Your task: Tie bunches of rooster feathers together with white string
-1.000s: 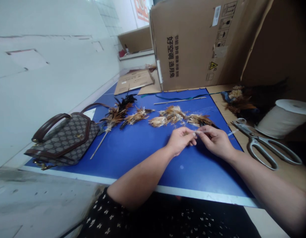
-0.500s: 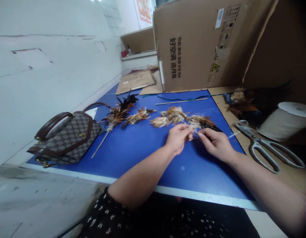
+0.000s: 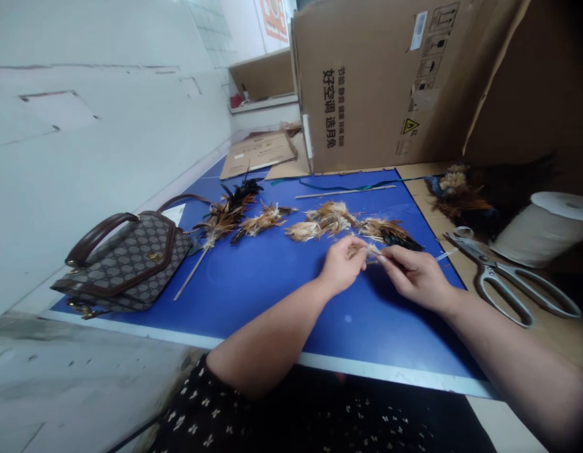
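My left hand (image 3: 344, 265) is closed, its thumb and fingers pinching a small tan and white feather tuft (image 3: 373, 250). Meeting it from the right, my right hand (image 3: 417, 275) pinches the tuft's other end with thumb and forefinger. Just beyond my fingers lie a brown and black feather bunch (image 3: 390, 233) and a heap of pale tan feathers (image 3: 332, 219). Farther left are another loose feather bunch (image 3: 263, 221) and a thin stick (image 3: 191, 274) with brown and black feathers (image 3: 223, 217) around its upper part. A pale strip (image 3: 446, 254) shows behind my right hand.
A patterned handbag (image 3: 131, 264) stands on the left of the blue table mat (image 3: 272, 296). Large scissors (image 3: 503, 274), a spool (image 3: 541, 229) and more feathers (image 3: 456, 192) are at the right. A big cardboard box (image 3: 376, 94) rises behind; a bare stick (image 3: 345, 192) lies before it.
My left hand has shifted slightly right and turned, with brown feather now showing between its fingers. My right hand has moved a little right, still pinching.
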The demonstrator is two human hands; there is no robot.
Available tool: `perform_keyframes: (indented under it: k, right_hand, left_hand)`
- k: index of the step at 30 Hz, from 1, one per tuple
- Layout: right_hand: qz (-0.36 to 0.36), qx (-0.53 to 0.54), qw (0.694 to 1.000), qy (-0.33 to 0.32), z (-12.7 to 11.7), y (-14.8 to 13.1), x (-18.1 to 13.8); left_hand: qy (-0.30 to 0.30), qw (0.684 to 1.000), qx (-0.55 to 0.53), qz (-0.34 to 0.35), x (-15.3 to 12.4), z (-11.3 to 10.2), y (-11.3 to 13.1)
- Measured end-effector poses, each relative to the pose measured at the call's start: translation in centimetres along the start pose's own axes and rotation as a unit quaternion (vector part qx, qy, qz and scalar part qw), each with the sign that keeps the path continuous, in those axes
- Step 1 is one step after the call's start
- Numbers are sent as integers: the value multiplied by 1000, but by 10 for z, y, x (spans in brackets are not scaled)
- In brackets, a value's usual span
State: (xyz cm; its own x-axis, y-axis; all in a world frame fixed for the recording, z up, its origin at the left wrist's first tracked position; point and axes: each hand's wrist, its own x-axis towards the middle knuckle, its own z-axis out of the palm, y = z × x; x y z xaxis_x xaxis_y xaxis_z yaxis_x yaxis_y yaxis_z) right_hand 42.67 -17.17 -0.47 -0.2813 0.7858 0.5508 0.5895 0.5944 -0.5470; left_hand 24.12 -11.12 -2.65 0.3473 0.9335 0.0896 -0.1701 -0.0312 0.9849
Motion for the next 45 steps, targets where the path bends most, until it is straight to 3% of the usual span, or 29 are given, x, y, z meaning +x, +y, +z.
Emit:
perform_keyframes:
  k: [4,8,11,17,23,26,29,35,41,45]
  right_hand:
    - [34,-15,999,38,-8,12,2]
    - [78,18,997,6,-13,23,4]
    - [92,51,994,-33,-11,24,5]
    - [74,66,994,-54,0,15,5]
    - [5,0,999,-53,11,6,0]
    - [-10,-39,999,-30,12,0,0]
    - [15,-50,999,-2,7,-3,2]
    - [128,69,989,10,-10,9,6]
    - [194,251,948,-1,-4,14,8]
    - [192,253,948,21,-1,12,8]
  left_hand:
    - [-102,994,38,-24,-6,0,1]
    - [-172,985,11,-28,-9,0,5]
    - [-158,986,-51,-15,-8,-1,6]
    - [-34,991,-125,-4,-5,5,6]
    - [48,997,-57,-1,-6,10,2]
    - [34,999,-5,-33,-6,10,-2]
    - [-24,998,12,-53,-8,8,-2]
    - [-130,991,-20,-36,-12,6,6]
    - [-103,980,-162,-48,-10,7,10]
    - [-86,983,-159,-45,-10,8,12]
